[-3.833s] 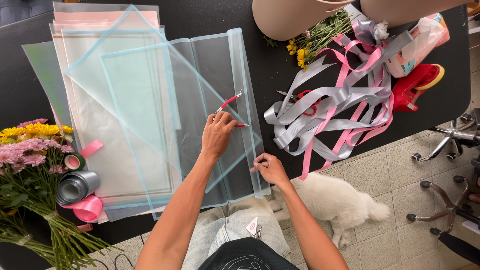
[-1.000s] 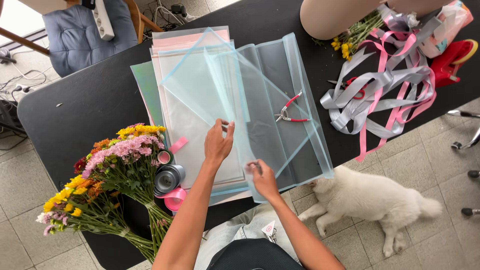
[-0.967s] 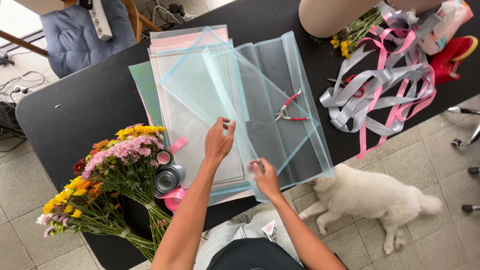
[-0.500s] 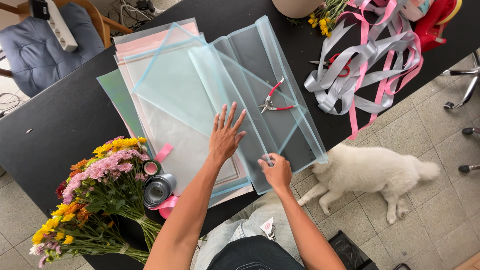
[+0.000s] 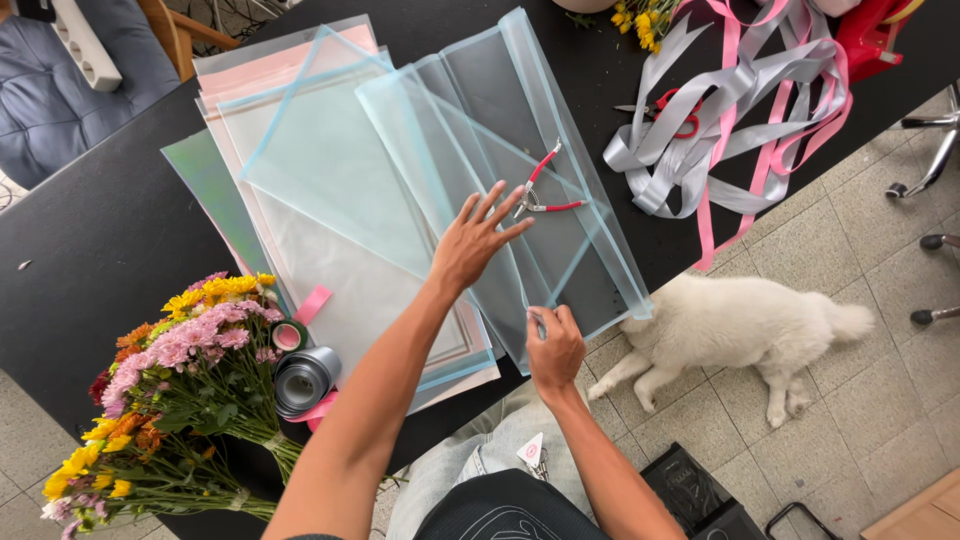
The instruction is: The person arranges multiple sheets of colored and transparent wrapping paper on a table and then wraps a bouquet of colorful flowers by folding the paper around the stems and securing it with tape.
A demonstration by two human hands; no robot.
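Pale blue wrapping sheets (image 5: 420, 170), pink and silver ribbons (image 5: 730, 110), seemingly red-handled pliers (image 5: 540, 190)

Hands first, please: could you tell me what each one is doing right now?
Left hand: open, fingers spread over the translucent blue wrapping sheets.
Right hand: closed, pinching a sheet's near edge.

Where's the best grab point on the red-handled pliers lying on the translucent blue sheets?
Probably the two red handles of the red-handled pliers, squeezed together from above. They splay apart on the translucent blue sheets with bare sheet around them, jaws pointing away, close beyond the left hand; the right hand pinches a sheet edge.
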